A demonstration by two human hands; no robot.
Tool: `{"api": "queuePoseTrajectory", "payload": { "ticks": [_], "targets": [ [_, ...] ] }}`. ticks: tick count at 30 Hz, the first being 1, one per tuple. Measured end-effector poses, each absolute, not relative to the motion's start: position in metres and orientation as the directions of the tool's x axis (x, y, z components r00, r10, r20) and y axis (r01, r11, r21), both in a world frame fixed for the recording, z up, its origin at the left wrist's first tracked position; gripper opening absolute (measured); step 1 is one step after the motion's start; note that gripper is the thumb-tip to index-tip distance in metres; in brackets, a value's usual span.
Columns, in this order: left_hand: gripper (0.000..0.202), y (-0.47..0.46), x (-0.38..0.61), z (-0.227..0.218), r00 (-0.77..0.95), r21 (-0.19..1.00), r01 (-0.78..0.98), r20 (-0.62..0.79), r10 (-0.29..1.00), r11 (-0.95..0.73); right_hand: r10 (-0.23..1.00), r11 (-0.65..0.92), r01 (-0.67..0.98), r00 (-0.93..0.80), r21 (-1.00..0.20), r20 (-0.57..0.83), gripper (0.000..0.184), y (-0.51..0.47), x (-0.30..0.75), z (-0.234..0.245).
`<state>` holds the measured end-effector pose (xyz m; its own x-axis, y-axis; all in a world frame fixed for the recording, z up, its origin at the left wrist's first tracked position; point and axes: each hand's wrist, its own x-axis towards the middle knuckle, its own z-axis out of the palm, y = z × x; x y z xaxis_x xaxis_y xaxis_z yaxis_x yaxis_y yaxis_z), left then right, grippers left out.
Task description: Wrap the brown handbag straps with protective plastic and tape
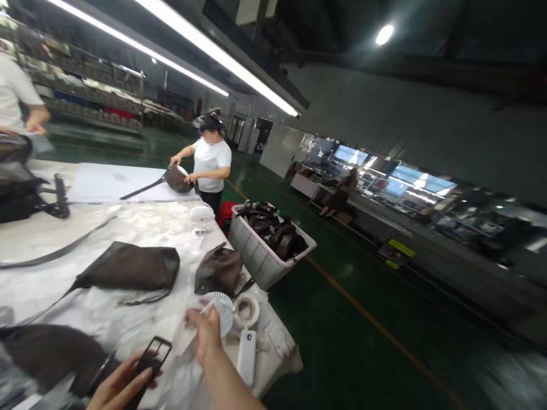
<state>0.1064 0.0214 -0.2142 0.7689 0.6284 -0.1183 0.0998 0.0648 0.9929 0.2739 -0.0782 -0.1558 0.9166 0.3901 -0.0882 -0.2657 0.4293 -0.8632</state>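
My left hand [123,382], low in the head view, has its fingers closed on a black rectangular buckle [164,352] at the end of a dark strap. To its right, my right hand [207,336] pinches a thin, translucent plastic piece [187,340], partly blurred. Behind that hand stands a small white fan [224,316]. A dark brown bag [55,353] lies beside my left hand at the lower left. Farther up the table are another brown bag [132,267] with a strap and a smaller brown bag [220,269].
A tape roll [254,318] and a white slim device [247,359] lie near the table's right edge. Beyond stands a grey bin [256,250] of dark bags. Across the table a person [212,159] handles a brown bag; another person [15,97] is at left.
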Motion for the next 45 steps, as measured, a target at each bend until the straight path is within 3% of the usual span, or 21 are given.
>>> {"api": "queuePoseTrajectory", "payload": {
  "ticks": [3,8,14,21,27,29,31,33,35,40,45],
  "targets": [
    [0.033,0.012,0.110,-0.177,0.830,0.990,0.051,-0.116,0.545,0.132,0.412,0.399,-0.339,0.896,-0.852,-0.164,0.029,-0.074,0.281,-0.163],
    [0.034,0.011,0.114,-0.148,0.896,0.994,0.010,-0.058,0.440,0.111,0.428,0.430,-0.436,0.869,-0.791,-0.246,0.049,-0.067,0.280,-0.170],
    [0.035,0.014,0.121,-0.165,0.857,0.980,-0.072,-0.033,0.515,0.183,0.483,0.335,-0.442,0.839,-0.832,-0.251,0.050,-0.058,0.276,-0.167],
    [0.037,0.000,0.122,-0.169,0.820,0.975,-0.137,0.011,0.573,0.177,0.400,0.231,-0.107,0.916,-0.967,-0.006,0.054,-0.050,0.276,-0.162],
    [0.043,-0.006,0.121,-0.171,0.852,0.975,-0.139,0.027,0.523,0.176,0.472,0.085,0.207,0.853,-0.975,0.222,0.051,-0.052,0.271,-0.157],
    [0.047,-0.006,0.122,-0.169,0.814,0.978,-0.135,0.019,0.580,0.158,0.512,0.133,0.102,0.845,-0.986,0.156,0.053,-0.054,0.265,-0.156],
    [0.047,-0.005,0.122,-0.164,0.784,0.978,-0.139,0.013,0.621,0.156,0.611,0.174,-0.137,0.792,-0.975,-0.002,0.053,-0.056,0.261,-0.154],
    [0.046,-0.004,0.120,-0.160,0.770,0.972,-0.156,0.010,0.638,0.173,0.739,0.122,-0.349,0.657,-0.929,-0.150,0.045,-0.059,0.258,-0.155],
    [0.045,-0.004,0.118,-0.157,0.760,0.965,-0.174,0.005,0.650,0.195,0.803,0.039,-0.424,0.552,-0.905,-0.224,0.037,-0.061,0.258,-0.157],
    [0.043,-0.003,0.116,-0.161,0.748,0.956,-0.189,-0.009,0.664,0.225,0.626,0.172,-0.474,0.729,-0.863,-0.275,0.035,-0.060,0.265,-0.166],
    [0.045,-0.008,0.121,-0.169,0.801,0.951,-0.117,-0.080,0.593,0.286,0.601,0.146,-0.470,0.741,-0.870,-0.300,0.038,-0.060,0.268,-0.162]
  ]
}}
